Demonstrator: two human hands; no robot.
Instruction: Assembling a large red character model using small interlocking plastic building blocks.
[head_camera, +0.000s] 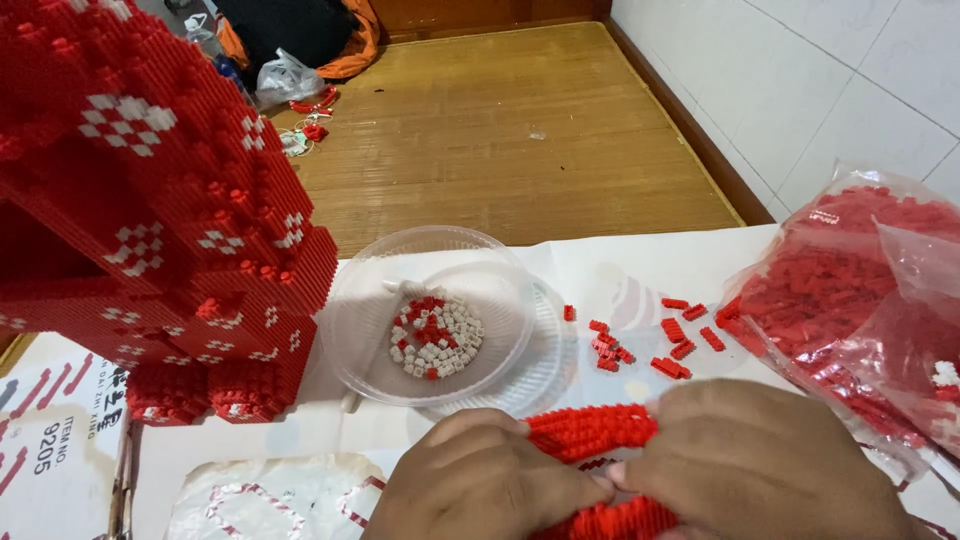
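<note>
Your left hand (480, 480) and right hand (750, 465) clamp fingers on a knobbly red plastic brick slab (590, 432), pinched between them.

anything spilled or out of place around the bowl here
A few red bricks lie scattered loose on the white paper right of the clear bowl, outside it and the bag of red bricks. Otherwise nothing stands out: both hands, left and right, grip a red brick piece.
</note>
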